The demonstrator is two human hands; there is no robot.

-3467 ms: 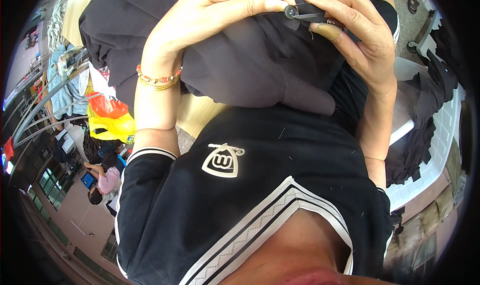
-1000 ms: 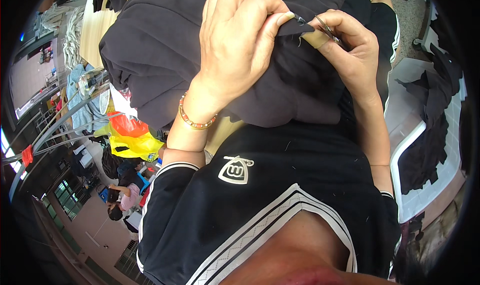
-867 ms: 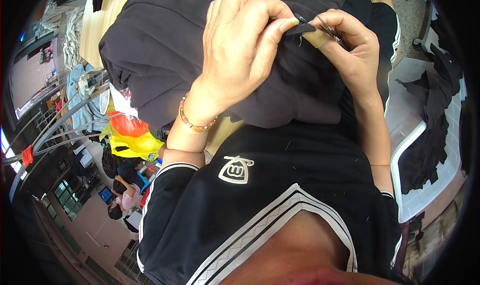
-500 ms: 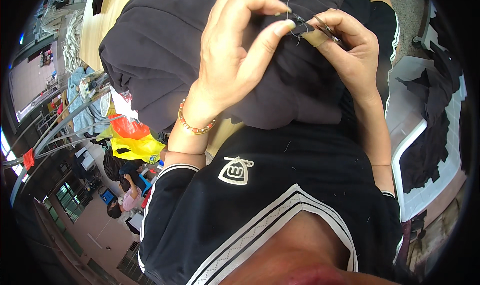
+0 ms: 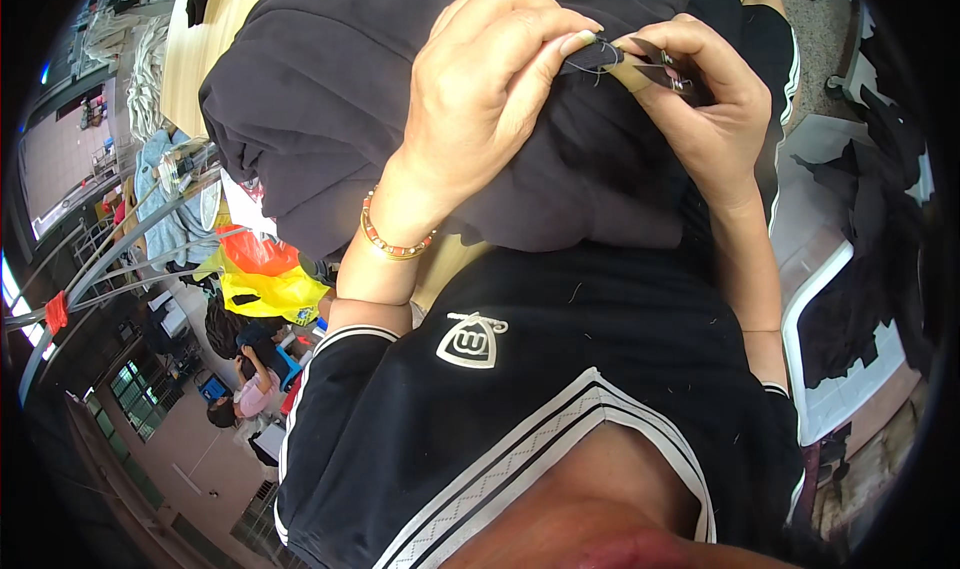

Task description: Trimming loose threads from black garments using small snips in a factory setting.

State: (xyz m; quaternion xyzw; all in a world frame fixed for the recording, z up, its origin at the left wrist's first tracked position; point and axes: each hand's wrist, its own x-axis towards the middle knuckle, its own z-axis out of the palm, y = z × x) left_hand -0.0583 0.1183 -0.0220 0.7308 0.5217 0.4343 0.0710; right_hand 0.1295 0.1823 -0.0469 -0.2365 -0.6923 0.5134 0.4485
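Two bare hands meet at the top of the view over a dark garment (image 5: 330, 109) heaped on the lap and the pale counter (image 5: 205, 39). The left hand (image 5: 480, 89) has its grip pressed together on a fold at the fabric's edge, and the right hand (image 5: 710, 119) pinches a small dark thread snipper (image 5: 665, 64) against that fold. Open room is tight, with a white plastic chair (image 5: 810, 269) draped in black scraps (image 5: 870, 259) close on the right.

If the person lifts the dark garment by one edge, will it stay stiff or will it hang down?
The dark garment would probably hang limp: it already lies in soft folds and sags over the edge below. It seems light, since the left hand pinches an edge with the fingertips alone. It is unlikely to slide off, bunched as it is.
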